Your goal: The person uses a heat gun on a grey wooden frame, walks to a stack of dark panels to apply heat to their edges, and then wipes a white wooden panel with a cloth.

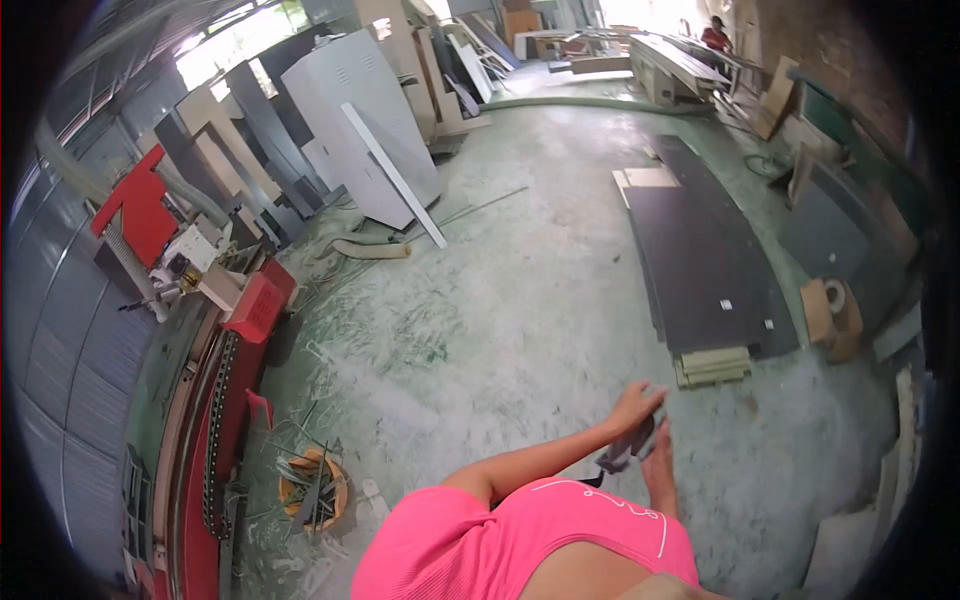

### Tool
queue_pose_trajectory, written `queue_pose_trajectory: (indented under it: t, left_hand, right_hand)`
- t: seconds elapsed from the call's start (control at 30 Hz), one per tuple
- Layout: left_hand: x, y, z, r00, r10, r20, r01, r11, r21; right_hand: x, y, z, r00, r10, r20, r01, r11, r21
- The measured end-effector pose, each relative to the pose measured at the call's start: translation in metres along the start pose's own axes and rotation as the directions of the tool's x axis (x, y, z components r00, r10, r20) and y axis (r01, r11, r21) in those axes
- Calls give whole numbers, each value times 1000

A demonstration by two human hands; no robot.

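My left hand (637, 404) reaches forward in front of my pink shirt, its fingers bent over a crumpled grey and dark item (622, 454). That item hangs below the palm and is too blurred for me to name. My right hand (658, 458) is raised just beside it, fingers pointing up and close to the item. Whether the right fingers grip it cannot be made out. Beyond both hands, a dark stack of panels (705, 250) lies on the floor, with short pale strips (712, 366) at its near end.
Along the left stands a red machine (195, 480) with a tub of offcuts (312, 490) beside it. A grey cabinet (365, 125) and upright boards lean behind. At right are a cardboard box (832, 318) and leaning panels. Another person (716, 35) is far back.
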State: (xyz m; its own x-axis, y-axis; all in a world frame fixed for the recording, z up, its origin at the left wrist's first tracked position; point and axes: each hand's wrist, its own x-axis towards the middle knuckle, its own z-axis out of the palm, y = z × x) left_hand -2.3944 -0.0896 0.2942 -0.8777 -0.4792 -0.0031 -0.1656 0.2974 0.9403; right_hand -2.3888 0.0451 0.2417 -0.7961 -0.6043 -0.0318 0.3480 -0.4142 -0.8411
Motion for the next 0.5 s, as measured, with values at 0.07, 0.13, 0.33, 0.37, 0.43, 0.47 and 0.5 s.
queue_pose_trajectory:
  t: [0.07, 0.13, 0.33, 0.37, 0.43, 0.47, 0.5]
  left_hand:
    - [39, -8, -45, 995, -96, -36, 87, 974, -208]
    - [80, -13, -90, 978, -201, -60, 159, 897, -411]
    - [213, -99, -130, 922, -133, -364, 182, 978, 105]
    - [250, -131, -134, 978, -159, -134, 126, 966, -228]
    - [306, -117, -151, 963, -213, -162, 137, 912, -387]
    - [337, -109, -171, 947, -271, -172, 143, 835, -532]
    - [372, -105, -196, 908, -344, -238, 179, 834, -522]
  right_hand:
    - [56, 5, 53, 998, 23, 61, -10, 977, -211]
    - [115, 23, 86, 999, 9, 37, 0, 976, -219]
    - [293, 31, 122, 990, 135, -38, -135, 991, 3]
    - [330, 42, 127, 993, 112, -44, -112, 994, 4]
    - [414, 71, 136, 993, 121, -5, -121, 993, 5]
    - [453, 55, 168, 993, 117, 4, -117, 993, 22]
    - [486, 42, 199, 978, 181, 100, -179, 983, -35]
